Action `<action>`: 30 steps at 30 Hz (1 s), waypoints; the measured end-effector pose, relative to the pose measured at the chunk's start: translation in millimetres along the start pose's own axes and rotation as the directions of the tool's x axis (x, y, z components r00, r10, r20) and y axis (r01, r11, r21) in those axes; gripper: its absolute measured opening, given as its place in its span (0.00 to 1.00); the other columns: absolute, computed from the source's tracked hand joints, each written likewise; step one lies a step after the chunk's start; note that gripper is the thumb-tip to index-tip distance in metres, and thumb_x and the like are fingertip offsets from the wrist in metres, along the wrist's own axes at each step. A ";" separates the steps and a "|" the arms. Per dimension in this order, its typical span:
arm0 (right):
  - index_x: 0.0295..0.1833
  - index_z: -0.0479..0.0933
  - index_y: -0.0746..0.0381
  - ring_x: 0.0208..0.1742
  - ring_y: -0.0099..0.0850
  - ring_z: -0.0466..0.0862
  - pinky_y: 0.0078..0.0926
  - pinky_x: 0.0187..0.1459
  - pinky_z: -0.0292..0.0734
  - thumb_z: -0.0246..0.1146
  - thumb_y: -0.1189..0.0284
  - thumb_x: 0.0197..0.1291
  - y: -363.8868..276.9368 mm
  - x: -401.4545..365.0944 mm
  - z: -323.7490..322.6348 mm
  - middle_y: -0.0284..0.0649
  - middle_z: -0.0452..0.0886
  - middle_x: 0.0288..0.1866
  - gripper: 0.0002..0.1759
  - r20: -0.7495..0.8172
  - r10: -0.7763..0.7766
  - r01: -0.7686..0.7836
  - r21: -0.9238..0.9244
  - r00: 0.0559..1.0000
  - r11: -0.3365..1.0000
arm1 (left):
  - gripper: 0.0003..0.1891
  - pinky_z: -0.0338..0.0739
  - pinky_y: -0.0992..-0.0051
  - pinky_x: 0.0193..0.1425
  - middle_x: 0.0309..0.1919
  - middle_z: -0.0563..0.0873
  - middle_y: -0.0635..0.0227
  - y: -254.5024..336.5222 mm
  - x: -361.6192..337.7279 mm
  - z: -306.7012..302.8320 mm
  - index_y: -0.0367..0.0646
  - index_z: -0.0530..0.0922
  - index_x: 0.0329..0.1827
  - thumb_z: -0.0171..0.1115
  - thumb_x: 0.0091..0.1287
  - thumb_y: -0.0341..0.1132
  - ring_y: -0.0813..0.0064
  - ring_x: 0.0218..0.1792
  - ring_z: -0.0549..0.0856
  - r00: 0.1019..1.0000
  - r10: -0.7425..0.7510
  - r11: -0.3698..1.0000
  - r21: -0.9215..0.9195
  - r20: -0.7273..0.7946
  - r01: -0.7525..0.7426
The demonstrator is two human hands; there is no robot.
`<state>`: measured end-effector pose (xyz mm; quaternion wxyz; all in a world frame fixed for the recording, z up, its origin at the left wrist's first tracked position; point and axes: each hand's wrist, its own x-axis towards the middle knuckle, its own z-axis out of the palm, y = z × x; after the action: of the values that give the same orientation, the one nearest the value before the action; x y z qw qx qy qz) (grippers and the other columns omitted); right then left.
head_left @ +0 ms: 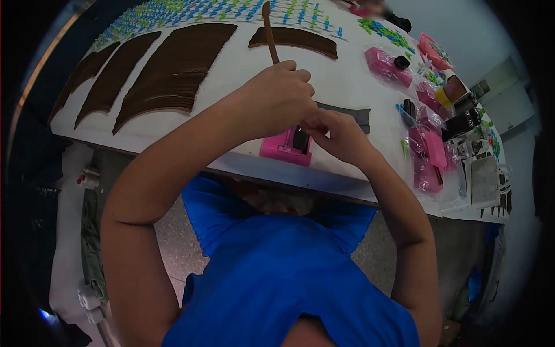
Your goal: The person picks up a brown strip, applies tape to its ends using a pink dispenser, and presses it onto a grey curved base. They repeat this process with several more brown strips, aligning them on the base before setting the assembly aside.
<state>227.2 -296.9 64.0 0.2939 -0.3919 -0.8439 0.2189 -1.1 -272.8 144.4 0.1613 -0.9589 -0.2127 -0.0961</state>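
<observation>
My left hand (280, 98) is closed round a long thin brown strip (269, 34), whose far end sticks up beyond the knuckles. Close against it, my right hand (335, 133) has its fingers pinched together over a pink device (286, 148) with a black part, near the table's front edge. What the right fingertips grip is too small to make out. Behind the right hand lies a flat grey piece (355, 117). Beyond the hands, a stack of brown strips (298, 41) rests on the white table (234, 72).
More brown strip stacks (173, 72) lie at the left. Rows of blue and green small pieces (191, 16) line the far side. Pink packages (388, 66), a yellow-banded roll (444, 97) and clear bags crowd the right side.
</observation>
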 end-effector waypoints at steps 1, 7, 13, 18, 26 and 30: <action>0.48 0.81 0.62 0.38 0.40 0.91 0.36 0.41 0.86 0.72 0.78 0.66 0.0 1.0 2.9 0.43 0.90 0.39 0.08 0.002 -0.001 0.001 0.009 1.000 1.000 | 0.05 0.78 0.66 0.59 0.34 0.89 0.71 0.6 0.1 -0.6 0.50 0.91 0.35 0.69 0.65 0.31 0.69 0.49 0.87 1.000 -0.004 1.000 -0.003 0.003 0.004; 0.50 0.82 0.61 0.39 0.41 0.92 0.37 0.40 0.87 0.73 0.76 0.65 6.0 2.8 14.3 0.42 0.91 0.40 0.10 -0.005 0.031 -0.031 0.003 1.000 1.000 | 0.05 0.76 0.69 0.62 0.35 0.91 0.73 1.9 0.8 -2.5 0.53 0.94 0.38 0.71 0.66 0.34 0.72 0.49 0.87 0.999 -0.011 1.000 0.026 0.043 0.010; 0.51 0.82 0.61 0.41 0.41 0.92 0.37 0.42 0.87 0.72 0.78 0.64 5.4 3.5 18.3 0.43 0.91 0.41 0.11 -0.015 0.039 -0.038 0.020 0.999 0.999 | 0.05 0.76 0.69 0.63 0.35 0.91 0.73 0.1 -0.2 -1.1 0.56 0.94 0.39 0.72 0.65 0.35 0.73 0.50 0.86 0.999 -0.004 0.999 0.040 0.049 0.002; 0.51 0.82 0.60 0.41 0.41 0.91 0.37 0.43 0.87 0.72 0.78 0.63 10.7 0.8 20.6 0.43 0.90 0.42 0.12 -0.039 0.051 -0.049 0.041 0.998 0.998 | 0.04 0.77 0.68 0.62 0.34 0.90 0.73 -1.0 -8.5 4.8 0.52 0.93 0.36 0.72 0.64 0.30 0.71 0.48 0.87 0.999 -0.047 0.999 0.016 0.027 0.047; 0.52 0.85 0.59 0.41 0.39 0.88 0.35 0.42 0.85 0.70 0.81 0.62 15.5 -13.6 6.8 0.40 0.87 0.40 0.13 0.013 -0.064 0.065 -0.131 0.998 0.989 | 0.08 0.81 0.66 0.51 0.33 0.87 0.69 -2.1 -43.5 70.3 0.47 0.90 0.39 0.72 0.58 0.25 0.66 0.43 0.86 0.973 -0.088 0.980 -0.196 -0.215 0.045; 0.52 0.88 0.59 0.42 0.39 0.88 0.36 0.43 0.85 0.69 0.81 0.61 15.9 -20.5 -1.9 0.41 0.87 0.40 0.14 0.031 -0.076 0.080 -0.151 0.997 0.985 | 0.08 0.83 0.66 0.45 0.33 0.86 0.69 9.7 -48.6 88.9 0.48 0.90 0.38 0.72 0.56 0.27 0.66 0.40 0.86 0.940 -0.160 0.956 -0.285 -0.302 0.071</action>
<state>247.6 -303.3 49.2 0.2610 -0.3771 -0.8764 0.1471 -29.9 -268.3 46.9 0.0559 -0.9290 -0.2248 -0.2886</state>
